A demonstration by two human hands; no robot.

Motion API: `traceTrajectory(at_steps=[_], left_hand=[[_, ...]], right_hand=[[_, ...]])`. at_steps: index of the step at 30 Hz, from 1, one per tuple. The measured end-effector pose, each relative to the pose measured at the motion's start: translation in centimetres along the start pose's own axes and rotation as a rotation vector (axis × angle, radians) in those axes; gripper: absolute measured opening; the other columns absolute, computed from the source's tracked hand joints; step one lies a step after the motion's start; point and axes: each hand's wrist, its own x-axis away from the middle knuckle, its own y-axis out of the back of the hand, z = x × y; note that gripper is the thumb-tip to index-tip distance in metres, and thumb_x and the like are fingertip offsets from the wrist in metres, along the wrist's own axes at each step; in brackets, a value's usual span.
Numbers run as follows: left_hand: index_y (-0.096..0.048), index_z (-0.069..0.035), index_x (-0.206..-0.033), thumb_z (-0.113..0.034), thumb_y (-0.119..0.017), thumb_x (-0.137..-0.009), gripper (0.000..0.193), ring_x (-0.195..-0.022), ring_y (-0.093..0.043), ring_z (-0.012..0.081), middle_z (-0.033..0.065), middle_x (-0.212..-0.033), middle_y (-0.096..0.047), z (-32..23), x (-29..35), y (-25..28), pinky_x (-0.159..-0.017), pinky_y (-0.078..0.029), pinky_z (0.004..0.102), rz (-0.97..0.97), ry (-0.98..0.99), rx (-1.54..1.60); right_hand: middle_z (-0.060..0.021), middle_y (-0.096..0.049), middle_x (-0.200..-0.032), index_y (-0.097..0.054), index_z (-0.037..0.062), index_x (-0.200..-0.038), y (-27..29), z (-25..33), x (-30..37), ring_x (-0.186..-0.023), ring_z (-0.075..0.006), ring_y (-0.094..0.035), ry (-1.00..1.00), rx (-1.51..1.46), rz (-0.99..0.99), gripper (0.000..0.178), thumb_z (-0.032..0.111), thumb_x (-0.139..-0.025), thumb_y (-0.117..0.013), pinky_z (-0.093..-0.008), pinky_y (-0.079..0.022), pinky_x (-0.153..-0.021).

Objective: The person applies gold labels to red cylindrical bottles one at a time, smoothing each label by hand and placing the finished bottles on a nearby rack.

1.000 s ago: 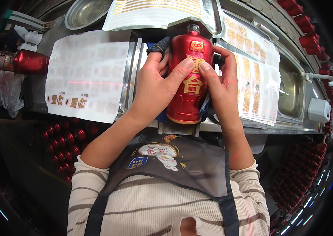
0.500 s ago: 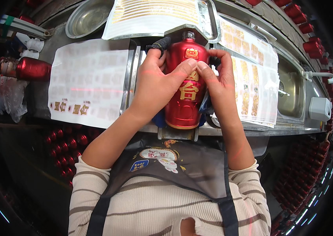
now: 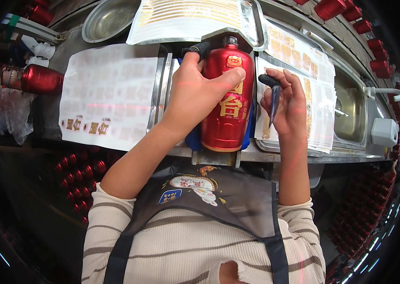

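Observation:
A glossy red bottle (image 3: 224, 125) with raised gold characters and a dark neck lies in a metal holder (image 3: 208, 158), its neck pointing away from me. My left hand (image 3: 194, 90) grips its left side, thumb laid across the gold lettering; dark cloth covers a fingertip near the neck. Just right of the bottle and apart from it, my right hand (image 3: 287, 102) is raised with curled fingers around a slim, dark, pointed tool (image 3: 274, 102). That tool's exact kind is unclear. Blue material (image 3: 193, 141) shows under the bottle.
Left lies a white decal sheet (image 3: 107, 99) with a few gold decals. Gold-striped sheets (image 3: 185, 23) sit on a tray behind; more decal sheets (image 3: 320, 111) are at right, before a sink (image 3: 351, 113). Another red bottle (image 3: 41, 79) lies far left, and a metal bowl (image 3: 107, 21) stands behind.
My right hand has left the bottle's front and moved right, bringing the dark pointed tool into view. My left thumb stays on the bottle, now a little further right over the lettering.

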Motion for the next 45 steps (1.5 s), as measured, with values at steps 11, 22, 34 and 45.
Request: traceTrajectory(at_steps=[11, 22, 34, 45], left_hand=[[-0.042, 0.008, -0.114, -0.023, -0.078, -0.09, 0.053, -0.133, -0.05, 0.0257, 0.0282, -0.144, -0.048, 1.8, 4.0, 2.9, -0.111, -0.042, 0.037, 0.124, 0.005, 0.334], [-0.044, 0.006, -0.105, -0.016, -0.082, -0.085, 0.049, -0.126, -0.056, 0.0235, 0.0296, -0.139, -0.052, 2.8, 4.7, 1.5, -0.107, -0.045, 0.0361, 0.09, -0.096, 0.133], [-0.043, 0.005, -0.116, -0.011, -0.071, -0.094, 0.039, -0.134, -0.049, 0.0248, 0.0278, -0.146, -0.047, 3.7, 5.0, 2.4, -0.11, -0.043, 0.036, 0.098, -0.042, 0.331], [-0.036, 0.008, -0.145, -0.017, -0.07, -0.096, 0.064, -0.127, -0.054, 0.0206, 0.0215, -0.144, -0.051, 3.0, 5.5, 1.3, -0.107, -0.044, 0.0333, 0.1, -0.052, 0.231]], right_hand=[[-0.011, -0.067, -0.09, -0.065, -0.0004, -0.106, -5.7, 0.0, 6.9, -0.08, -0.0187, -0.066, 1.067, 1.196, 0.368, 0.026, -0.001, -0.081, -0.075, -0.0269, -0.052, -0.073], [-0.0098, -0.069, -0.087, -0.067, 0.0035, -0.101, -6.3, 1.8, 1.9, -0.081, -0.0183, -0.07, 1.111, 1.106, 0.285, 0.024, 0.004, -0.079, -0.077, -0.0285, -0.054, -0.072], [-0.0068, -0.061, -0.082, -0.068, 0.0091, -0.093, -6.4, 3.0, 1.8, -0.08, -0.0268, -0.063, 1.514, 1.391, 0.421, 0.028, 0.005, -0.066, -0.074, -0.0357, -0.052, -0.068], [-0.0062, -0.06, -0.079, -0.073, 0.0084, -0.1, -1.9, -1.6, 7.3, -0.072, -0.0255, -0.06, 1.378, 1.203, 0.46, 0.039, -0.002, -0.063, -0.079, -0.0338, -0.05, -0.061]])
